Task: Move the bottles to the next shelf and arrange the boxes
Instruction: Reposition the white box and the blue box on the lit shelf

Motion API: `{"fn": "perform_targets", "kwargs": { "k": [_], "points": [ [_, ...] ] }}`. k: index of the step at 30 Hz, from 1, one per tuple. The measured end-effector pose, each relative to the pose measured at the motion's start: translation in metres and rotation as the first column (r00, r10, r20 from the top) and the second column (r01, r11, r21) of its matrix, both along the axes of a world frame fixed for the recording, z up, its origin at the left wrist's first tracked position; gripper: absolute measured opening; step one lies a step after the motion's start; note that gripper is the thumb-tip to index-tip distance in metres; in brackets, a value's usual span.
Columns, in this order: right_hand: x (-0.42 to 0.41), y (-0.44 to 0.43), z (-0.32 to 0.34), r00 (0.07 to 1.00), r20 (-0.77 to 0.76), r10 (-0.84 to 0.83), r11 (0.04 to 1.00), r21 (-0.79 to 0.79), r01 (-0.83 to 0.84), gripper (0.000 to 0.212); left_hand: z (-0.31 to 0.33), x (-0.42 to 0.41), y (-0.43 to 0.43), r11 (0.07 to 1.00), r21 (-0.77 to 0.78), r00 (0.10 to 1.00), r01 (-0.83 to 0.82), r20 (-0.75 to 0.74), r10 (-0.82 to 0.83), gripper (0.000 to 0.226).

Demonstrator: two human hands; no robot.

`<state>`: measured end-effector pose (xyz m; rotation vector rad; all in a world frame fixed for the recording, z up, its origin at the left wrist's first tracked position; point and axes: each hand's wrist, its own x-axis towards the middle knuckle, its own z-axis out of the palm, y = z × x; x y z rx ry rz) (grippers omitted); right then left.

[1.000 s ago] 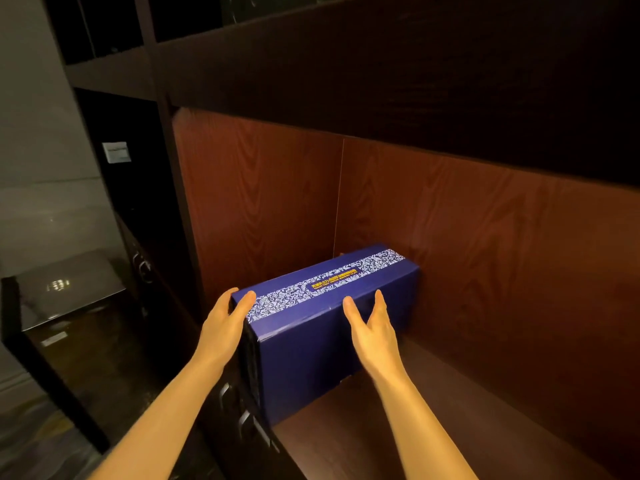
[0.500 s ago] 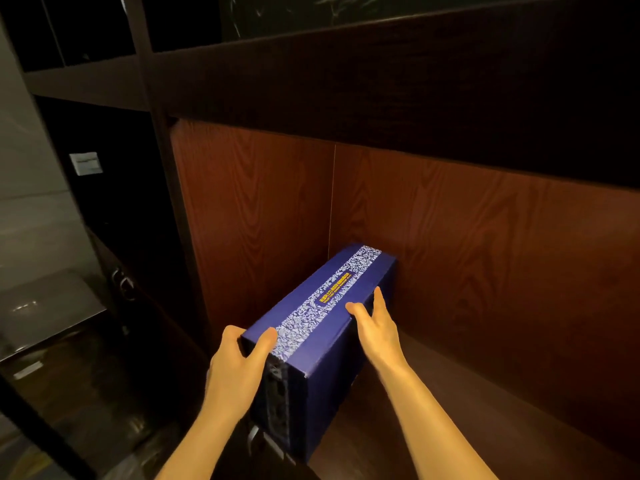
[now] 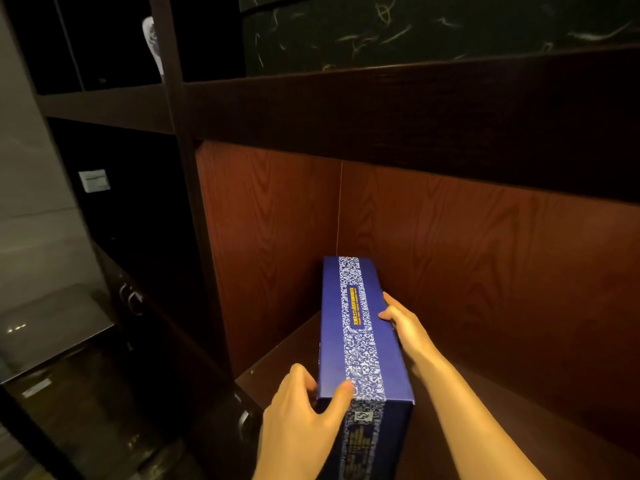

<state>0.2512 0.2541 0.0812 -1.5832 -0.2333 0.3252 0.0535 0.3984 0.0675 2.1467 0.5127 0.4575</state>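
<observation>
One blue box (image 3: 366,355) on shelf (image 3: 273,370), my left hand (image 3: 301,420) clasping its near corner, my right hand (image 3: 406,328) flat against its side

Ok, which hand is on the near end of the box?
The left hand, gripping the near top corner of the blue box with its thumb on top; the right hand rests farther back, against the right edge.

Dark wooden shelf (image 3: 519,427), long blue box (image 3: 360,341) lying lengthwise on it
</observation>
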Motion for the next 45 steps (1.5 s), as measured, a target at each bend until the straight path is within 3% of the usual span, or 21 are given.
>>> {"fn": "perform_targets", "kwargs": {
  "k": [2, 4, 7, 10, 14, 19, 27, 39, 45],
  "points": [
    [-0.011, -0.006, 0.003, 1.000, -0.008, -0.011, 1.000, -0.011, 0.011, 0.050, 0.001, 0.004, 0.011, 0.999, -0.047, 0.999, 0.016, 0.031, -0.014, 0.062],
    [-0.030, -0.016, 0.002, 0.999, 0.011, -0.038, 0.999, -0.030, 0.039, 0.068, 0.002, 0.018, 0.029, 0.990, -0.130, 0.998, 0.049, 0.048, -0.043, 0.062],
    [-0.077, -0.033, -0.009, 0.996, 0.083, -0.036, 0.999, 0.006, 0.036, 0.088, 0.007, 0.056, 0.056, 0.972, -0.213, 0.991, 0.102, 0.105, -0.081, 0.064],
    [-0.113, -0.043, -0.026, 0.982, 0.187, -0.024, 0.999, -0.021, 0.028, 0.095, 0.016, 0.110, 0.071, 0.959, -0.245, 0.983, 0.144, 0.150, -0.110, 0.064],
    [-0.136, -0.046, -0.034, 0.955, 0.296, 0.010, 0.990, -0.135, 0.031, 0.089, 0.019, 0.180, 0.077, 0.929, -0.320, 0.978, 0.184, 0.157, -0.140, 0.071],
    [-0.136, -0.053, -0.035, 0.913, 0.401, -0.076, 0.965, -0.200, 0.168, 0.068, 0.023, 0.237, 0.073, 0.869, -0.401, 0.957, 0.288, 0.151, -0.248, 0.084],
    [-0.131, -0.062, -0.041, 0.908, 0.412, -0.083, 0.951, -0.240, 0.196, 0.063, 0.023, 0.284, 0.083, 0.845, -0.416, 0.940, 0.337, 0.105, -0.324, 0.086],
    [-0.105, -0.110, -0.050, 0.913, 0.358, -0.194, 0.973, -0.045, 0.225, 0.044, 0.004, 0.277, 0.086, 0.855, -0.409, 0.947, 0.319, 0.158, -0.278, 0.082],
    [-0.096, -0.113, -0.061, 0.937, 0.199, -0.288, 0.957, 0.102, 0.273, 0.032, -0.004, 0.255, 0.093, 0.883, -0.399, 0.963, 0.248, 0.198, -0.181, 0.082]
  ]
}}
